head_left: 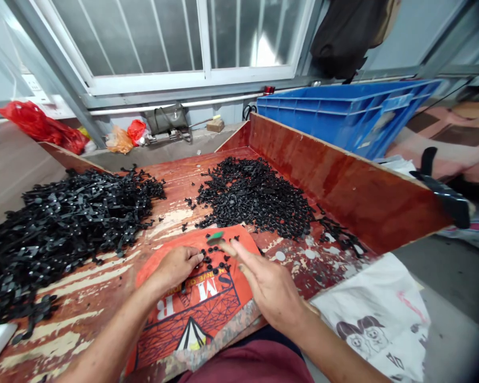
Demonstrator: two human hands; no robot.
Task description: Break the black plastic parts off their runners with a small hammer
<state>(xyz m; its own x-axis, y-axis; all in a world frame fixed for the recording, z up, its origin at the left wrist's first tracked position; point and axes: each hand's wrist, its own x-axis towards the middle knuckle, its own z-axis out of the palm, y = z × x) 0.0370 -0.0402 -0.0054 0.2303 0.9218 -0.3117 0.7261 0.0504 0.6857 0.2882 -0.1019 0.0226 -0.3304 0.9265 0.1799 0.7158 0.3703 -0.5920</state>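
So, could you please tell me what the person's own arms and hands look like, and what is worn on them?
Both forearms are bare: no sleeves reach into view. The left hand and right hand wear no gloves, and no rings, watch or bands show. Dark red clothing shows at the lower edge.

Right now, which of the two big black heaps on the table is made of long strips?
The left heap, beside the left hand: it is tangled long strips. The heap by the red wall is small loose pieces.

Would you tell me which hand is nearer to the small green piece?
Right. The right hand holds the green piece at its fingertips; the left hand rests just below-left of it.
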